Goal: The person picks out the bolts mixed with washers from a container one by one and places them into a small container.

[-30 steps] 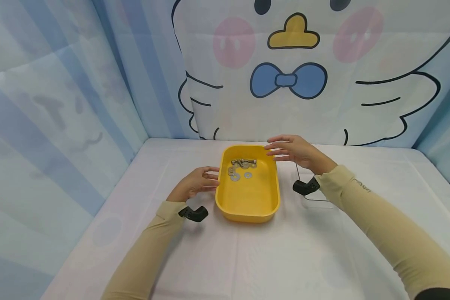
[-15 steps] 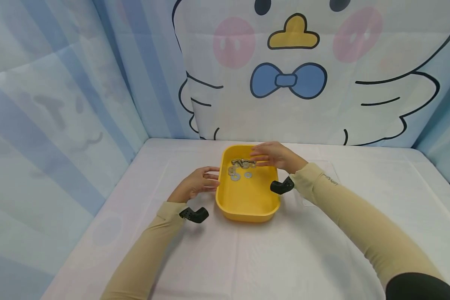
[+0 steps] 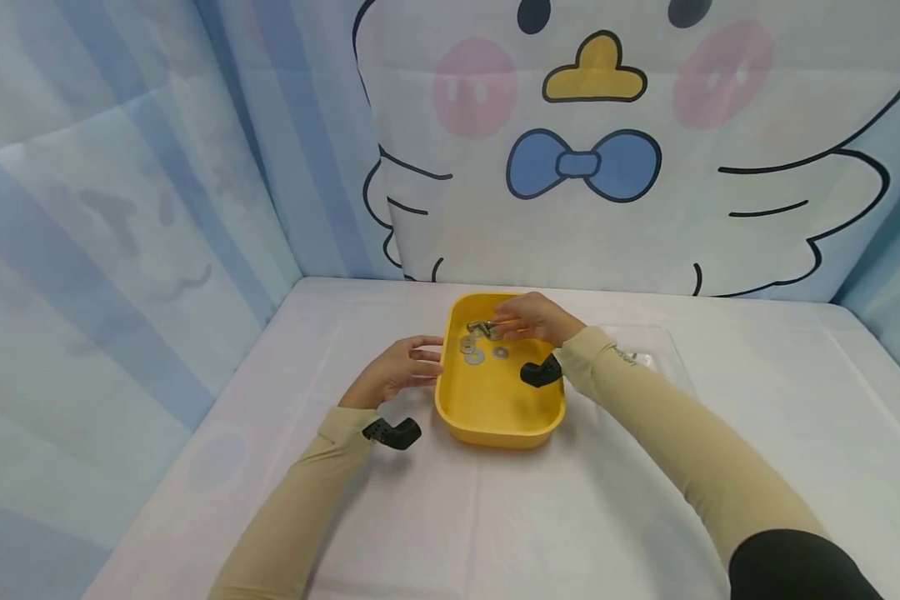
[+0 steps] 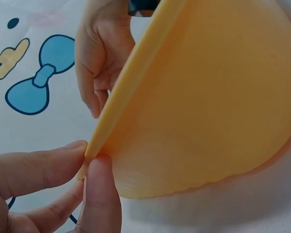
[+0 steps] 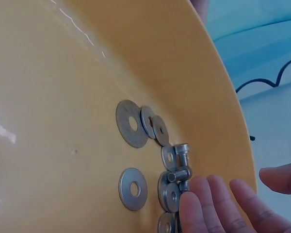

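A yellow tray stands on the table, with bolts and several flat metal washers lying in its far half. At the tray's left side, my left hand pinches the rim between thumb and fingers, plainest in the left wrist view. My right hand reaches over the right rim into the tray. Its straight fingers are right at the bolts and cover part of the pile, and the thumb stands apart from them. Nothing shows between thumb and fingers.
A clear plastic box lies right of the tray, partly hidden under the right forearm. A white cloth covers the table. Printed curtains hang close behind the table and on its left.
My right hand has come from beyond the tray's right rim leftward and down to the bolts, baring the clear box. The left hand has stayed at the rim.
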Available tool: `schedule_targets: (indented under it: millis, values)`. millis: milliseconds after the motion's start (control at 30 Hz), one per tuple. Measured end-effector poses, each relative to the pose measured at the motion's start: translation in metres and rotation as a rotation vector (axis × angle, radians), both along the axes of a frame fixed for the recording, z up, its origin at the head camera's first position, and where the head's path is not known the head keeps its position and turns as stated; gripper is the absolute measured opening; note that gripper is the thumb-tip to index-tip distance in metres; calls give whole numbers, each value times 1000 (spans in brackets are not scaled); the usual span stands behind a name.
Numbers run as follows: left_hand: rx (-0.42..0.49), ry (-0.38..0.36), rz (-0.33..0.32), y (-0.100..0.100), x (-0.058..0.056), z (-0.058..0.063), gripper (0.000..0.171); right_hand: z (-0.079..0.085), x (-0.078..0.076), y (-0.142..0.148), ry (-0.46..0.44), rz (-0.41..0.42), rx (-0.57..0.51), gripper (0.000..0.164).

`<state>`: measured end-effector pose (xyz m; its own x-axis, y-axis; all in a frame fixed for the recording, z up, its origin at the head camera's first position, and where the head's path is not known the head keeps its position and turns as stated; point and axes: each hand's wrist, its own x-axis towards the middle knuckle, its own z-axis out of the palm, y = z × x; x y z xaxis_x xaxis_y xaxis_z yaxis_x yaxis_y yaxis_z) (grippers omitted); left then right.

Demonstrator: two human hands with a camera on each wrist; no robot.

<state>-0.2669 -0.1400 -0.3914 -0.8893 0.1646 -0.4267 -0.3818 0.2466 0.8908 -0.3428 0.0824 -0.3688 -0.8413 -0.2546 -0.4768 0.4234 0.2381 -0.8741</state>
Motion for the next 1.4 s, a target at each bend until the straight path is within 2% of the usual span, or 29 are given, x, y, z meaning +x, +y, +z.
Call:
schedule_targets:
  millis: [433,933,1400]
  values:
    - [3,2,-9,-1,0,0,55,-13,-12,-14,13,15,91,44]
    - [17,2,-2,-2,1,-1,56,-17,-9,-27,2,48,69,42]
    - [29,-5,11,-3,1,-2,57,-22,-11,-40,-23,-3,-4,40]
